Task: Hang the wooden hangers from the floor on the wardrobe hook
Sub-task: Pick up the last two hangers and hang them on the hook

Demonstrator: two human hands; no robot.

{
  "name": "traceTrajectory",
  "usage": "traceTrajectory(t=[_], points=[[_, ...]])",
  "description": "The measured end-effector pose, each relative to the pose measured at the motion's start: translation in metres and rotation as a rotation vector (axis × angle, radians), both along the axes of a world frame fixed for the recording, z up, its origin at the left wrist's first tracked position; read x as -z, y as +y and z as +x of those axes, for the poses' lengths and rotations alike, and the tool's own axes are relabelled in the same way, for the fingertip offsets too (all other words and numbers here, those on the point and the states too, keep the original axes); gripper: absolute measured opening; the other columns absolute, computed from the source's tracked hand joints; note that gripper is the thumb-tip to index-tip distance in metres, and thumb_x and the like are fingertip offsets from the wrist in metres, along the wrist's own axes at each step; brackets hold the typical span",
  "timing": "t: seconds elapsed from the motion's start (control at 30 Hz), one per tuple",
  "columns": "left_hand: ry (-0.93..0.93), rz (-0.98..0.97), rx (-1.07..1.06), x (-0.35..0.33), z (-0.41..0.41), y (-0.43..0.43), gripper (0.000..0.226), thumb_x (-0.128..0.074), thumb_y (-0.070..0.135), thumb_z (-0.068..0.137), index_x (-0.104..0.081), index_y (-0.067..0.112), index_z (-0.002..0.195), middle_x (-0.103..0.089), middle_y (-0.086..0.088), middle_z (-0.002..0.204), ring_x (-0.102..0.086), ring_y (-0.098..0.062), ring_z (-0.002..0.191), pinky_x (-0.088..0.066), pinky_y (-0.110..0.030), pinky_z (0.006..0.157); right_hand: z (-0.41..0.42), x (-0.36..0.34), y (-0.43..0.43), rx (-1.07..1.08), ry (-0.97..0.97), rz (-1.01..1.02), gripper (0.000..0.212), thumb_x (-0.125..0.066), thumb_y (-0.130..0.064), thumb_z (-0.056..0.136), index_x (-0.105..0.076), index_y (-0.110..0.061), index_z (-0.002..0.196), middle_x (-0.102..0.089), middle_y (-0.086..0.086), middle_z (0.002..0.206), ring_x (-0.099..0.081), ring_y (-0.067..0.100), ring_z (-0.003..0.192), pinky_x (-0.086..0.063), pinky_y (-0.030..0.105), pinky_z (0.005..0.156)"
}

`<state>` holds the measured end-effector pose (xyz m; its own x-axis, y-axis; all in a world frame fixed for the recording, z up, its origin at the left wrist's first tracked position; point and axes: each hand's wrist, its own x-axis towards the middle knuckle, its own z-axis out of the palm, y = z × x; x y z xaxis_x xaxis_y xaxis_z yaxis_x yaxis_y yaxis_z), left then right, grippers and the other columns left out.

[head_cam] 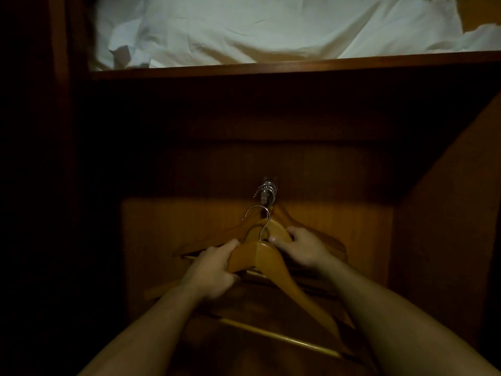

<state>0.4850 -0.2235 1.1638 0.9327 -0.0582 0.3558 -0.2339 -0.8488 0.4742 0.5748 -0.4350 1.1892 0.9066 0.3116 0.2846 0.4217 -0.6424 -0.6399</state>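
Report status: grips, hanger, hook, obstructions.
Left grip holds front hanger; right grip curled on hanger behind. Front hanger's wire sits below wardrobe hook, not on yet. Wardrobe hook already crowded with other hanger wires.

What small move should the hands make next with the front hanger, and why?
Probably lift the front hanger up and forward until its metal hook slips over the wardrobe hook. The left hand grips its shoulder, its metal hook sits free just below the wardrobe hook, and the right hand holds the hung hangers behind it.
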Motion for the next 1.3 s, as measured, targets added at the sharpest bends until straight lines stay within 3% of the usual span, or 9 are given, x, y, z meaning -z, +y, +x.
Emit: traceTrajectory(t=[0.13,0.23,0.4,0.53,0.73,1.0,1.17,1.3], points=[[-0.009,0.040,-0.007,0.000,0.003,-0.004,0.044,-0.074,0.019,0.078,-0.045,0.043,0.102,-0.062,0.007,0.088,-0.062,-0.014,0.077,-0.053,-0.041,0.073,-0.005,-0.003,-0.003,0.108,-0.120,-0.150,0.047,-0.051,-0.065,0.090,-0.058,-0.020,0.105,-0.062,-0.002,0.095,-0.059,0.015,0.084,-0.042,0.028,0.063],[-0.027,0.051,-0.004,-0.005,0.005,-0.011,0.044,-0.073,0.018,0.080,-0.045,0.044,0.102,-0.062,0.007,0.090,-0.062,-0.014,0.079,-0.052,-0.040,0.074,-0.017,-0.005,-0.010,0.164,-0.221,-0.090,0.045,-0.044,-0.067,0.092,-0.054,-0.023,0.096,-0.063,-0.004,0.090,-0.060,0.013,0.081,-0.047,0.029,0.067],[-0.079,0.090,-0.055,-0.023,0.010,-0.027,0.046,-0.069,0.017,0.083,-0.046,0.037,0.118,-0.061,0.007,0.089,-0.061,-0.014,0.079,-0.053,-0.038,0.075,-0.040,-0.008,-0.023,0.043,-0.287,-0.004,0.062,-0.024,-0.080,0.080,-0.058,-0.030,0.095,-0.064,-0.007,0.083,-0.061,0.010,0.075,-0.051,0.031,0.068],[-0.135,0.096,-0.098,-0.039,0.016,-0.034,0.041,-0.068,0.019,0.084,-0.046,0.035,0.114,-0.059,0.008,0.086,-0.061,-0.015,0.079,-0.054,-0.039,0.077,-0.044,-0.004,-0.026,0.023,-0.309,-0.094,0.055,-0.033,-0.079,0.084,-0.056,-0.031,0.098,-0.065,-0.002,0.080,-0.062,0.014,0.069,-0.048,0.028,0.060],[-0.133,0.109,-0.148,-0.042,0.027,-0.029,0.033,-0.065,0.016,0.082,-0.047,0.034,0.102,-0.061,0.004,0.082,-0.063,-0.020,0.074,-0.056,-0.041,0.074,-0.039,-0.007,-0.017,0.068,-0.322,-0.145,0.057,-0.033,-0.077,0.087,-0.056,-0.028,0.105,-0.063,-0.004,0.080,-0.061,0.011,0.069,-0.045,0.029,0.060],[-0.098,0.109,-0.149,-0.032,0.032,-0.017,0.038,-0.068,0.018,0.085,-0.046,0.033,0.112,-0.057,0.006,0.084,-0.059,-0.013,0.073,-0.046,-0.031,0.063,-0.031,0.003,-0.006,0.050,-0.283,-0.135,0.062,-0.032,-0.079,0.086,-0.057,-0.024,0.102,-0.060,-0.003,0.078,-0.059,0.014,0.068,-0.047,0.032,0.062],[-0.053,0.117,-0.142,-0.028,0.034,-0.016,0.043,-0.069,0.020,0.085,-0.045,0.032,0.120,-0.059,0.005,0.092,-0.062,-0.016,0.081,-0.055,-0.039,0.078,-0.028,0.010,-0.008,0.068,-0.262,-0.195,0.068,-0.027,-0.083,0.083,-0.056,-0.026,0.104,-0.060,-0.004,0.081,-0.058,0.013,0.074,-0.049,0.034,0.069],[-0.079,0.111,-0.172,-0.024,0.035,-0.014,0.038,-0.071,0.021,0.084,-0.049,0.030,0.114,-0.060,0.007,0.090,-0.062,-0.014,0.079,-0.057,-0.039,0.076,-0.033,0.009,-0.010,0.101,-0.266,-0.247,0.072,-0.029,-0.083,0.084,-0.059,-0.023,0.109,-0.062,-0.004,0.088,-0.060,0.016,0.081,-0.051,0.036,0.075]])
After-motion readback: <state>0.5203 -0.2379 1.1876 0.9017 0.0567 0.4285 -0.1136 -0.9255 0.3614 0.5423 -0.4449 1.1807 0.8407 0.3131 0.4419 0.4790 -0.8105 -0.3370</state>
